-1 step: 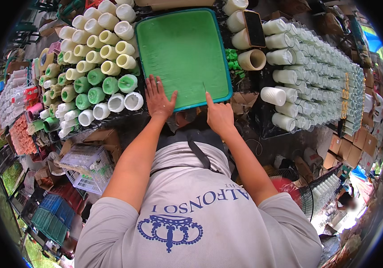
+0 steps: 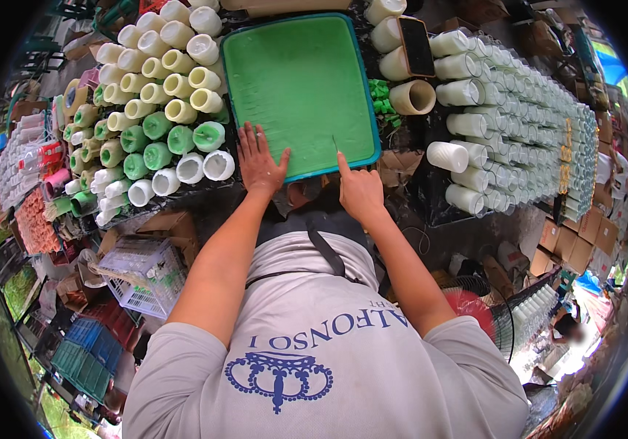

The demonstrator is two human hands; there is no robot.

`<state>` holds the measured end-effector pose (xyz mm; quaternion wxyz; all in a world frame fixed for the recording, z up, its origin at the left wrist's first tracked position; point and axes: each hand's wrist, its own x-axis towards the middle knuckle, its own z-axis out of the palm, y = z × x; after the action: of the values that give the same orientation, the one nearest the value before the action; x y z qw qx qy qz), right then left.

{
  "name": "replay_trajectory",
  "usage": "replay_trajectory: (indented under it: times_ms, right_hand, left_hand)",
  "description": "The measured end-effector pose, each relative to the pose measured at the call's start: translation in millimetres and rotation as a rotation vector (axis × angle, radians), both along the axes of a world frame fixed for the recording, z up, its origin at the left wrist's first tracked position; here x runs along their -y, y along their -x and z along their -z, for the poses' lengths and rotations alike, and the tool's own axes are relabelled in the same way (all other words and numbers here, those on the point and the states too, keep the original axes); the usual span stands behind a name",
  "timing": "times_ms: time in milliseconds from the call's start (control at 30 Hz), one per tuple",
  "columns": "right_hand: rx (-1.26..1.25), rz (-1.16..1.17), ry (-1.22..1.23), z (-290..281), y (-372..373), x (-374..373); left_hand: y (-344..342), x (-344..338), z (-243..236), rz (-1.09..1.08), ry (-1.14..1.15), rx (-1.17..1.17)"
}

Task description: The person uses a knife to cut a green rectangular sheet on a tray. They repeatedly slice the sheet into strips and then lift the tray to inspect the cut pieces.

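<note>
A flat green wax-like slab fills a shallow tray with a blue-green rim in front of me. Fine marks run across its left part. My left hand lies flat with fingers spread over the tray's near left corner. Near the right corner, my right hand is closed on what looks like a thin knife. Its narrow dark tip points away from me over the green surface, and my index finger stretches along it. The handle is hidden in my palm.
Cream, green and white candle-like cylinders stand in rows on the left. Rows of clear glasses with pale contents fill the right side. A phone and green chunks lie beside the tray. A white crate sits lower left.
</note>
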<state>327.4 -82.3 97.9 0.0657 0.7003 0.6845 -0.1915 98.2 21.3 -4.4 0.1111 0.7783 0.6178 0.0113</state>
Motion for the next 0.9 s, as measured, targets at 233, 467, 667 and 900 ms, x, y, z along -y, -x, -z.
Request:
replay_trajectory:
  times_ms: [233, 467, 667, 900]
  right_hand:
    - [0.032, -0.011, 0.173, -26.2, 0.8, 7.3]
    - [0.061, -0.083, 0.365, -51.3, -4.3, -14.7]
    - [0.042, -0.080, 0.569, -64.4, -8.7, -48.6]
    - [-0.003, -0.077, 0.648, -65.9, -13.0, -70.0]
  left_hand:
    - [0.4, 0.5, 1.0, -0.002, -0.010, 0.007]
    - [0.9, 0.0, 1.0, -0.008, 0.001, 0.020]
    - [1.2, -0.5, -0.2, -0.008, -0.001, 0.010]
    - [0.6, -1.6, 0.6, -0.010, -0.001, 0.018]
